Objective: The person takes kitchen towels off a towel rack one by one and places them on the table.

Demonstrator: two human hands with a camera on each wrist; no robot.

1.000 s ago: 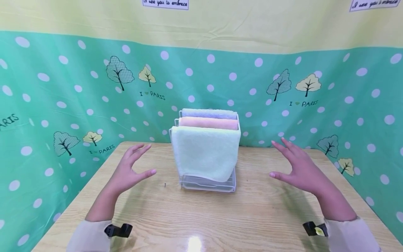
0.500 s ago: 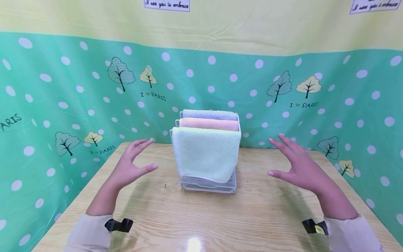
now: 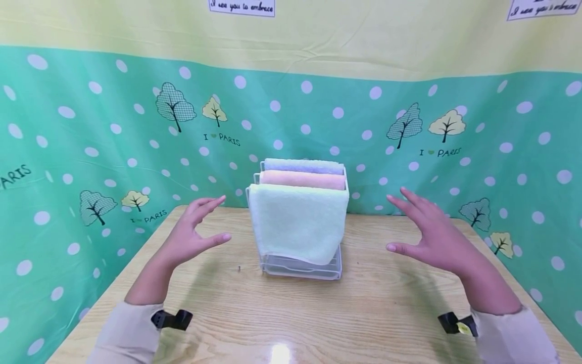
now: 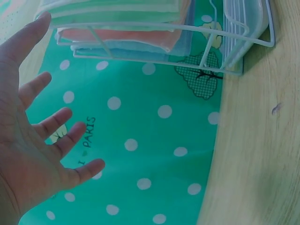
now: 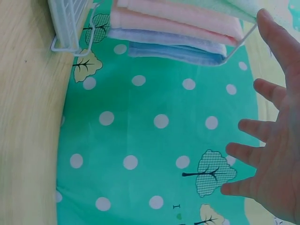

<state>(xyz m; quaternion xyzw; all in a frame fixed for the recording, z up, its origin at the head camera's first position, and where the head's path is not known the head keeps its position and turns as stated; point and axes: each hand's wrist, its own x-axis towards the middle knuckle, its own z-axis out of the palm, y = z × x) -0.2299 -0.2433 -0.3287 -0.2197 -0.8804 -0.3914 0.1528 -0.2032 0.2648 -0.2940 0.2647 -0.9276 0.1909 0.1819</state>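
A white wire rack (image 3: 302, 273) stands on the table with three towels draped over its bars. The front towel is pale green (image 3: 297, 222), behind it hangs a pink towel (image 3: 302, 179), and a light blue towel (image 3: 303, 165) is at the back. To the left of the rack my left hand (image 3: 193, 235) hovers with thumb and fingers spread, touching nothing. My right hand (image 3: 429, 235) is held in the air on the other side, its fingers also spread and apart from the rack. Both wrist views show bare palms beside the towels' side edges.
The wooden table (image 3: 291, 313) carries the rack near its back edge. A tiny dark speck (image 3: 239, 268) lies left of the rack's base. A green polka-dot curtain (image 3: 291, 116) with printed trees encloses the table at the back and sides.
My left hand has drifted slightly right and up toward the rack. The right hand has shifted only a little, its fingertips slightly higher. Rack and towels have stayed put.
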